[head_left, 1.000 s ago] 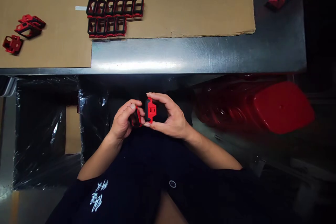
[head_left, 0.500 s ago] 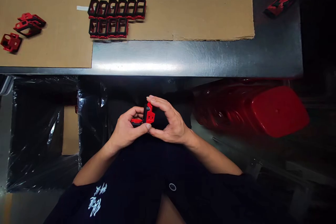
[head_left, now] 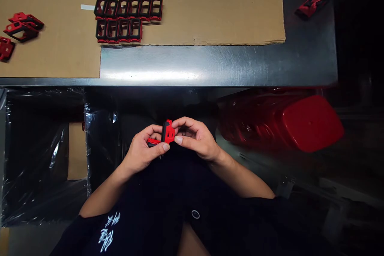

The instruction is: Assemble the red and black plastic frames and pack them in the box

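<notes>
In front of my torso, below the table's edge, my left hand (head_left: 141, 148) grips a small red-and-black plastic frame part (head_left: 170, 133), thumb along its lower side. Another red-and-black piece (head_left: 153, 143) shows within the same hand; I cannot tell whether it is joined to the first. From the right, the thumb and fingers of my right hand (head_left: 200, 142) pinch the red side of the part. Several similar red-and-black frames (head_left: 123, 8) stand upright in two rows on the cardboard (head_left: 216, 8).
More loose red-and-black frames (head_left: 22, 28) lie on the cardboard at left. Red-and-black pieces (head_left: 312, 4) rest on the metal table (head_left: 216, 66) at far right. Below the table are a plastic-lined bin (head_left: 36, 148) at left and a red container (head_left: 313, 124) at right.
My right hand has closed in, its fingers moving from the part's top to its right side. The part appears turned slightly. The whole view has shifted a little.
</notes>
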`<action>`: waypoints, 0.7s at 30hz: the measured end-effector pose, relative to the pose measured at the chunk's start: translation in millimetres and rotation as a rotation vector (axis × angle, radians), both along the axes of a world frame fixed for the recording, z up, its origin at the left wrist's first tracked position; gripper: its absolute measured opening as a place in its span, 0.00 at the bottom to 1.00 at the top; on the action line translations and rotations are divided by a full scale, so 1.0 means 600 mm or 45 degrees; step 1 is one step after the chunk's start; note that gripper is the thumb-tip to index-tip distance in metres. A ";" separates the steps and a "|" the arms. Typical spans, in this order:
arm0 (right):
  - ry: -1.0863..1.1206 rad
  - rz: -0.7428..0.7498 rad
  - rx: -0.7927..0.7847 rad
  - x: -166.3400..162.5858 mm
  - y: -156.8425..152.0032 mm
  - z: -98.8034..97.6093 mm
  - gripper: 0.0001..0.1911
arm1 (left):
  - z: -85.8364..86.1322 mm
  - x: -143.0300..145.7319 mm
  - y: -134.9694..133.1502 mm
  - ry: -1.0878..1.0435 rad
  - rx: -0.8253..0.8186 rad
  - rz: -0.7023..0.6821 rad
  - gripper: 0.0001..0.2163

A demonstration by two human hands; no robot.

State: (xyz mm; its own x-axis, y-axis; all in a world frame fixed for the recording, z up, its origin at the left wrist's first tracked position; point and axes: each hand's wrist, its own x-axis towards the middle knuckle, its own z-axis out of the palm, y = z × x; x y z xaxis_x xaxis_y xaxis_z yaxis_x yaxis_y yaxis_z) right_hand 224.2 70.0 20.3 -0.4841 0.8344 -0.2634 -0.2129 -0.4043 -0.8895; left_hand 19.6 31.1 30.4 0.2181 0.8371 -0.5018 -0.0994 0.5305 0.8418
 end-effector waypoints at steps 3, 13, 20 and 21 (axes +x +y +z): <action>0.018 0.001 -0.011 -0.001 0.001 0.000 0.16 | 0.005 0.000 0.000 0.081 0.037 -0.030 0.18; -0.030 0.058 0.235 0.004 0.003 0.006 0.12 | 0.004 -0.013 -0.002 0.476 0.420 0.047 0.22; -0.044 0.049 0.356 0.003 -0.002 0.003 0.11 | -0.001 -0.021 0.003 0.659 0.875 -0.039 0.20; -0.039 0.041 0.374 0.002 -0.002 0.002 0.10 | -0.003 -0.023 0.003 0.694 0.927 -0.048 0.20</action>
State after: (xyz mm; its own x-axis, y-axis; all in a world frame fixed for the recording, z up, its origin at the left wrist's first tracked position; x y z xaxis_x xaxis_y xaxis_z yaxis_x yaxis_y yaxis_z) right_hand 225.4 68.9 21.7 -0.5071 0.8614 -0.0278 -0.1756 -0.1349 -0.9752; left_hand 5.6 33.1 28.4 0.1391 0.9845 0.1070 0.4170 -0.1562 0.8954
